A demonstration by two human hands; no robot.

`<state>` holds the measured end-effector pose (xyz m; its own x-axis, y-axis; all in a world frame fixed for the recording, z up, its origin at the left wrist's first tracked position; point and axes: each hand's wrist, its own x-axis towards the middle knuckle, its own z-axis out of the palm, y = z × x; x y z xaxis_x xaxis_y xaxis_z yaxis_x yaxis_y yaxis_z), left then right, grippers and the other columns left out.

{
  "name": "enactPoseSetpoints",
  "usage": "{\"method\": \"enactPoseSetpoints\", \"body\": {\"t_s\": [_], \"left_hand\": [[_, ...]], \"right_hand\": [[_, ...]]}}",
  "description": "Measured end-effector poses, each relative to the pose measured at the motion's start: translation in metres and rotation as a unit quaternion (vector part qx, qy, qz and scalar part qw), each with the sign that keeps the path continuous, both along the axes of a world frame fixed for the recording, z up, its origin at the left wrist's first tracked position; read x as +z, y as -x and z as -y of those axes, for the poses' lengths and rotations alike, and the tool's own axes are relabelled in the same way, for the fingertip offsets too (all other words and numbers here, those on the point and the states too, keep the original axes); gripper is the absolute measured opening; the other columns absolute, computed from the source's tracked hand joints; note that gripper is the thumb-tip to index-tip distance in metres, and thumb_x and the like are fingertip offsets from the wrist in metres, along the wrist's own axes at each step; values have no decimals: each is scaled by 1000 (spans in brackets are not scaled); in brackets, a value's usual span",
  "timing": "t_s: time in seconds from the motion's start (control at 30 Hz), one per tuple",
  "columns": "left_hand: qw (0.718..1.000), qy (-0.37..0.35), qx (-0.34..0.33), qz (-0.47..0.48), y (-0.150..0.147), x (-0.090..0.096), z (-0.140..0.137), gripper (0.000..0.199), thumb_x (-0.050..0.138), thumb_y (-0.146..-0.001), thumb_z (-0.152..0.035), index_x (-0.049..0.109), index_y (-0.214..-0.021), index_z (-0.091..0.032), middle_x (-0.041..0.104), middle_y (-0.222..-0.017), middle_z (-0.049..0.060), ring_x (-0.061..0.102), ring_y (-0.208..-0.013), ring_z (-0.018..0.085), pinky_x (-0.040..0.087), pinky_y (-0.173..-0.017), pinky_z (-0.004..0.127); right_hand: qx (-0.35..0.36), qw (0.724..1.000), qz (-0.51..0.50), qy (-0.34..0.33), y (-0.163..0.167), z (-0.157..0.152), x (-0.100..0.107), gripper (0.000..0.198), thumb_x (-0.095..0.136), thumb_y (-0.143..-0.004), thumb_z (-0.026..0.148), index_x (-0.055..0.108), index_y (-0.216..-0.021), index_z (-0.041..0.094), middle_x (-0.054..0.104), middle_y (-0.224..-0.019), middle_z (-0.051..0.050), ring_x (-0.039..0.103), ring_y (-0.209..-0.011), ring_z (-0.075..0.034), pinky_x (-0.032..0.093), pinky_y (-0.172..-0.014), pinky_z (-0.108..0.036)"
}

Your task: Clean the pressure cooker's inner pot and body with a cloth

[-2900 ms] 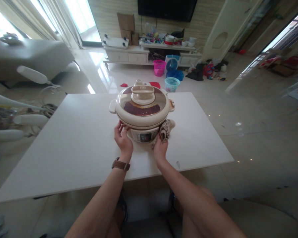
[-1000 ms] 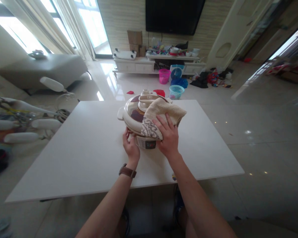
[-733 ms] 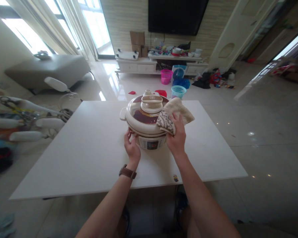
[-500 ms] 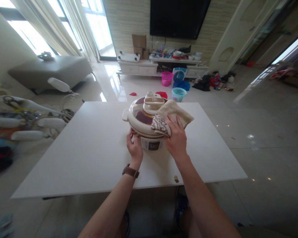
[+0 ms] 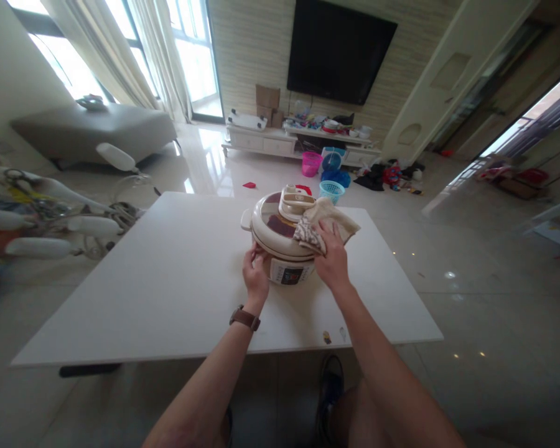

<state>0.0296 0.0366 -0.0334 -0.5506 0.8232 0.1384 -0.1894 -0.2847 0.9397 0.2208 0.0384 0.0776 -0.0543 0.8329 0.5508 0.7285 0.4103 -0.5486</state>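
A cream electric cooker (image 5: pixel 280 244) with a wide lid stands on the white table (image 5: pixel 182 280), its dark control panel facing me. Under the rim on its left side, my left hand (image 5: pixel 256 274) is closed on the cooker's body, with some fingertips hidden behind it. My right hand (image 5: pixel 332 254) presses a folded beige cloth (image 5: pixel 333 216) with a patterned edge against the right side of the lid, fingers bent over it. A raised handle (image 5: pixel 297 202) tops the lid. The cooker's right side is partly covered by the cloth and hand.
Small stickers (image 5: pixel 326 336) mark the table's near edge. Left of the table stands a lamp-like object with white shades (image 5: pixel 93 226). Beyond are a pink basket (image 5: pixel 311 163), a light blue basket (image 5: pixel 331 191) and a cluttered TV cabinet (image 5: pixel 264 144).
My view has tilted, so the room and table appear slanted. The cooker looks slightly tipped and further right in view. Both hands keep their holds, the cloth still on the lid.
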Motion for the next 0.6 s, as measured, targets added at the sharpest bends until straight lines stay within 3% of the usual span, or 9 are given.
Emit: {"method": "enactPoseSetpoints", "body": {"t_s": [0.13,0.27,0.33,0.43,0.5,0.6], "left_hand": [[1000,5,10,7,0,2,1,39,58,-92,-26,73,-127,-19,74,-125,12,68,-123,24,52,-114,44],[1000,5,2,-3,0,3,4,41,57,-94,-27,72,-131,-19,73,-131,12,67,-126,25,51,-115,44],[1000,6,-2,-11,0,3,5,42,56,-94,-26,72,-133,-20,72,-135,12,66,-130,25,50,-117,44],[1000,9,6,-27,-3,4,7,45,57,-93,-23,70,-137,-21,70,-141,12,62,-136,26,47,-120,43],[999,9,15,-33,-6,4,7,47,57,-93,-22,69,-139,-21,69,-141,12,62,-136,26,47,-119,43],[999,8,30,-40,-10,3,7,49,57,-94,-22,67,-142,-22,69,-142,12,62,-136,25,48,-118,41]], "right_hand": [[31,999,-26,-29,22,59,-57,73,52,-86,9,57,-156,30,43,-173,-1,10,-170,-29,26,-135,-62],[-7,986,-167,9,32,75,-108,66,52,-91,20,54,-157,27,39,-175,-4,16,-169,-29,23,-135,-63],[-55,961,-267,44,28,64,-118,66,56,-92,28,52,-157,24,46,-171,-8,32,-165,-29,27,-134,-60],[-127,913,-376,91,14,37,-119,59,62,-90,42,63,-144,17,68,-149,-15,58,-146,-31,43,-125,-53],[-169,886,-416,119,8,22,-119,53,63,-90,49,70,-130,15,76,-134,-16,65,-136,-31,51,-118,-50],[-204,855,-452,149,18,23,-128,50,61,-91,48,71,-128,17,75,-135,-13,66,-136,-28,50,-119,-48]]}}
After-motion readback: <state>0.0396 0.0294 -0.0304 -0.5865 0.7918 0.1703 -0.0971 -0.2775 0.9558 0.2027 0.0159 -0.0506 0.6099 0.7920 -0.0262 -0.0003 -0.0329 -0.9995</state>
